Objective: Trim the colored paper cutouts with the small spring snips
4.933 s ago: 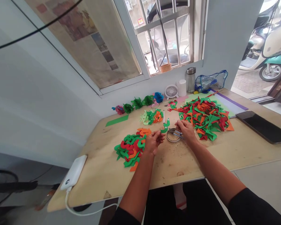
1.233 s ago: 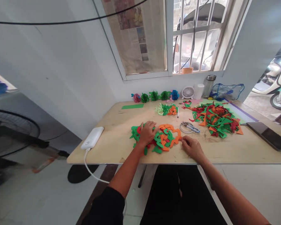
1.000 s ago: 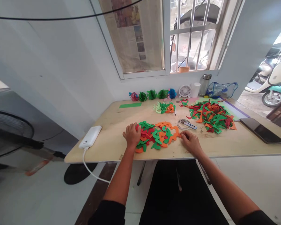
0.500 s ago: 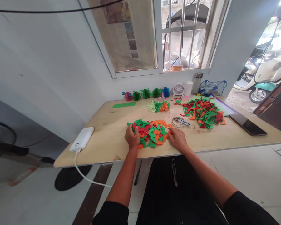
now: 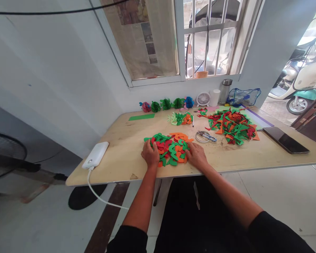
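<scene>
A pile of cut paper pieces [image 5: 171, 150], green, red and orange, lies near the table's front edge. My left hand [image 5: 150, 153] rests against the pile's left side, fingers apart and touching the pieces. At its right side my right hand [image 5: 196, 154] touches the pieces with spread fingers. Neither hand grips anything that I can make out. Further back is a small group of pale green, green and orange cutouts [image 5: 180, 118]. A larger heap of red, green and orange scraps [image 5: 233, 126] is to the right.
On the wooden table [image 5: 116, 147] are scissors [image 5: 208, 136] with a ring, a pen [image 5: 193, 121], a phone [image 5: 286, 140], a white power bank [image 5: 95, 155] with a cable, and a green strip [image 5: 141, 117]. Paper figures [image 5: 165, 104], a small fan [image 5: 203, 99] and a bottle [image 5: 224, 92] stand along the wall.
My right hand has moved slightly left, closer to my left hand, against the pile's right side. The whole view has shifted a little.
</scene>
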Available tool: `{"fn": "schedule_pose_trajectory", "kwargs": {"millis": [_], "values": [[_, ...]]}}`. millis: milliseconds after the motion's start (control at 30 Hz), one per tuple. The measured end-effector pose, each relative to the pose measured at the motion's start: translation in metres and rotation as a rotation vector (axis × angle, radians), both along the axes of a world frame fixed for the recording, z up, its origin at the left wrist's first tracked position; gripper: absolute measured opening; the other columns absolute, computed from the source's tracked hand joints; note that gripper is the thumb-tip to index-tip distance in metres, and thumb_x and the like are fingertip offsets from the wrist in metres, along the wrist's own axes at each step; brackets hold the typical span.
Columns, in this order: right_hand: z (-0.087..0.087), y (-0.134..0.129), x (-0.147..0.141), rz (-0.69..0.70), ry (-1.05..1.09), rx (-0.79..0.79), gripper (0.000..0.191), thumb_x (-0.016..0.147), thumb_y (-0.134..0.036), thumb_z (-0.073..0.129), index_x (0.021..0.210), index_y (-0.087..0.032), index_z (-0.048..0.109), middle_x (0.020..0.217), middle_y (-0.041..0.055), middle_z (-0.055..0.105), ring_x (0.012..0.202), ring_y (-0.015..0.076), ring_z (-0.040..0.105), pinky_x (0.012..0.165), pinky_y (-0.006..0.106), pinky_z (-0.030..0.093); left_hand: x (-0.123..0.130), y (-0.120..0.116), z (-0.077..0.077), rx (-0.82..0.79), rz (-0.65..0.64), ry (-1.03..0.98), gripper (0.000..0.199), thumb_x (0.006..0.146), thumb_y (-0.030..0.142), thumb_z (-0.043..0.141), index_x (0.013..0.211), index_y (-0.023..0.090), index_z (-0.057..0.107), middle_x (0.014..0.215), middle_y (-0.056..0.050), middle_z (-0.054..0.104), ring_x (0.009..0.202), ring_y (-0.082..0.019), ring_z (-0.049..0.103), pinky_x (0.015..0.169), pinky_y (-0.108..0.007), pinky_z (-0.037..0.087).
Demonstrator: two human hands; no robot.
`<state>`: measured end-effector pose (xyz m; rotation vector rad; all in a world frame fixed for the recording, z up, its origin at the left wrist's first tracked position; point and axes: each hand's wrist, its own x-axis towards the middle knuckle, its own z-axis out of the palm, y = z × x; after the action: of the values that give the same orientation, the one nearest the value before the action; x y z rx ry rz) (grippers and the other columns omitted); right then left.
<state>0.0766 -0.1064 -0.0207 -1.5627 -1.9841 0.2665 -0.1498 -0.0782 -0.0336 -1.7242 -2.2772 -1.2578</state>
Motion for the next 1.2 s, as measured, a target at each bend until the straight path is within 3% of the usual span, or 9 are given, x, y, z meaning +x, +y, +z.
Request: {"fn": "schedule_pose_trajectory", "kwargs": {"millis": [133, 367, 567, 700, 800, 933, 1067, 1200], "values": [[0.003, -0.002, -0.020, 0.054, 0.002, -0.026, 0.041, 0.086, -0.028, 0.045, 0.124, -0.014, 0.053, 0.115, 0.0147, 0.062, 0.114, 0.0255, 0.052, 0.094, 0.037, 0.038, 0.005, -0.001, 0.001, 0.000, -0.002, -0.057, 0.040, 0.091, 0.037, 0.032, 0.120, 0.021, 0.053, 0.120, -0.011, 0.060, 0.118, -0.025, 0.051, 0.095, -0.040, 0.042], [0.007, -0.007, -0.043, 0.037, 0.116, 0.010, 0.037, 0.085, -0.026, 0.044, 0.119, -0.018, 0.056, 0.118, 0.0127, 0.061, 0.114, 0.0256, 0.051, 0.095, 0.039, 0.039, 0.000, -0.001, 0.001, 0.046, -0.065, -0.076, 0.038, 0.090, 0.032, 0.033, 0.120, 0.021, 0.054, 0.117, -0.009, 0.062, 0.117, -0.022, 0.052, 0.097, -0.038, 0.043], [0.008, -0.012, -0.004, -0.049, 0.271, 0.100, 0.031, 0.085, -0.025, 0.044, 0.111, -0.020, 0.059, 0.113, 0.0103, 0.064, 0.110, 0.0237, 0.053, 0.096, 0.038, 0.039, -0.008, -0.004, 0.002, 0.187, -0.013, -0.116, 0.035, 0.089, 0.031, 0.033, 0.106, 0.017, 0.059, 0.115, -0.012, 0.061, 0.114, -0.023, 0.053, 0.099, -0.039, 0.041], [0.003, -0.015, 0.033, -0.123, 0.374, 0.164, 0.029, 0.083, -0.022, 0.045, 0.108, -0.020, 0.060, 0.108, 0.0090, 0.065, 0.107, 0.0235, 0.055, 0.094, 0.040, 0.040, -0.002, -0.007, 0.013, 0.344, -0.039, -0.051, 0.031, 0.089, 0.028, 0.034, 0.097, 0.018, 0.062, 0.107, -0.011, 0.064, 0.114, -0.024, 0.051, 0.102, -0.042, 0.037], [-0.001, -0.016, 0.048, -0.152, 0.428, 0.173, 0.029, 0.082, -0.021, 0.045, 0.106, -0.020, 0.061, 0.107, 0.0088, 0.065, 0.106, 0.0234, 0.055, 0.094, 0.040, 0.041, 0.016, -0.009, 0.026, 0.424, -0.127, -0.021, 0.030, 0.090, 0.028, 0.034, 0.094, 0.016, 0.062, 0.100, -0.011, 0.066, 0.114, -0.023, 0.051, 0.102, -0.043, 0.036], [-0.003, -0.017, 0.051, -0.152, 0.459, 0.164, 0.028, 0.081, -0.021, 0.045, 0.102, -0.021, 0.063, 0.104, 0.0075, 0.066, 0.104, 0.0225, 0.057, 0.092, 0.039, 0.042, 0.053, -0.011, 0.045, 0.398, -0.296, 0.021, 0.028, 0.090, 0.027, 0.036, 0.091, 0.018, 0.063, 0.097, -0.008, 0.066, 0.111, -0.023, 0.052, 0.099, -0.042, 0.038], [0.000, -0.020, 0.048, -0.138, 0.479, 0.164, 0.027, 0.079, -0.020, 0.046, 0.100, -0.022, 0.064, 0.103, 0.0072, 0.067, 0.102, 0.0221, 0.058, 0.091, 0.038, 0.043, 0.088, -0.023, 0.053, 0.218, -0.599, 0.253, 0.023, 0.086, 0.032, 0.047, 0.095, 0.021, 0.064, 0.102, -0.007, 0.067, 0.109, -0.025, 0.053, 0.102, -0.045, 0.033], [0.004, -0.022, 0.048, -0.134, 0.505, 0.149, 0.026, 0.080, -0.020, 0.045, 0.097, -0.020, 0.064, 0.101, 0.0079, 0.067, 0.100, 0.0217, 0.058, 0.090, 0.037, 0.043, 0.103, -0.035, 0.045, -0.003, -0.858, 0.551, 0.031, 0.083, 0.038, 0.052, 0.110, 0.025, 0.061, 0.122, -0.006, 0.060, 0.119, -0.027, 0.047, 0.109, -0.051, 0.021]]}}
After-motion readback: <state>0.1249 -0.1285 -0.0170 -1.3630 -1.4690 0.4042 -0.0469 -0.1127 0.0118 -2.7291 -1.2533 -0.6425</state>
